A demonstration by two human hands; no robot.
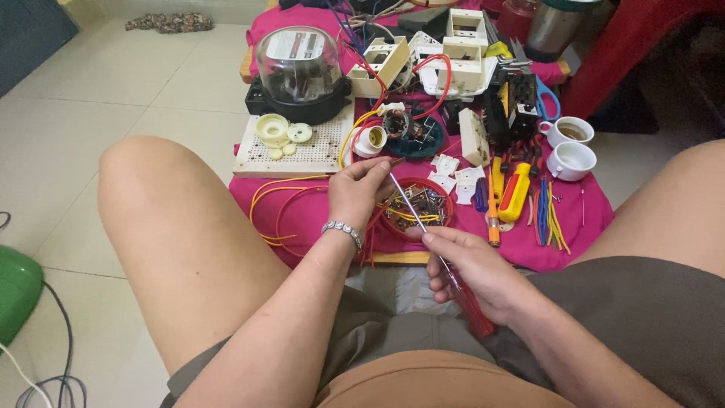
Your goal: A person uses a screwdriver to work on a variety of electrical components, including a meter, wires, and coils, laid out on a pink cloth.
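Observation:
My right hand [472, 268] grips a red-handled screwdriver [468, 302]; its metal shaft slants up and left to its tip near my left hand. My left hand [359, 189], with a silver bracelet on the wrist, pinches something small at the shaft's tip; I cannot tell what it is. Both hands hover over a red round dish [445, 198] holding screws and small wire pieces. Under it all lies a pink cloth [574, 227] on a low board, between my bare knees.
A glass-domed meter [298, 68] on a black base stands at the back left, a white perforated board [317, 147] in front of it. White switch boxes [461, 53], red and yellow wires [283, 204], more screwdrivers [513, 193], two white cups [570, 147] and a green object [15, 291] on the tiled floor.

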